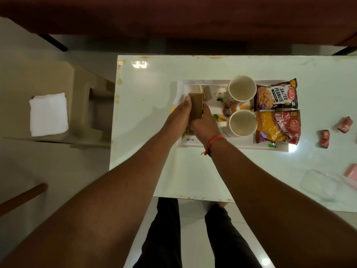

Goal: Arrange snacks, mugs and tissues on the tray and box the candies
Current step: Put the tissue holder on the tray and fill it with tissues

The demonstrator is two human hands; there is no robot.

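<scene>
Over the left end of the white tray (220, 81), my left hand (178, 115) and my right hand (202, 121) grip a brown wooden tissue holder (196, 105) from either side. It stands upright. Two cream mugs (242, 91) (242, 122) sit in the tray's middle. A salted peanuts pack (276, 94) and a red bhujia pack (278, 126) lie at its right end. Red wrapped candies (325, 138) (345, 124) lie on the table right of the tray. A stack of white tissues (48, 114) rests on a beige stool at the left.
The white table (146, 89) has its left edge beside the beige stool (85, 105). A clear plastic box (326, 185) and a pink object (352, 170) lie at the table's right front. My legs stand at the near edge. A dark sofa runs behind.
</scene>
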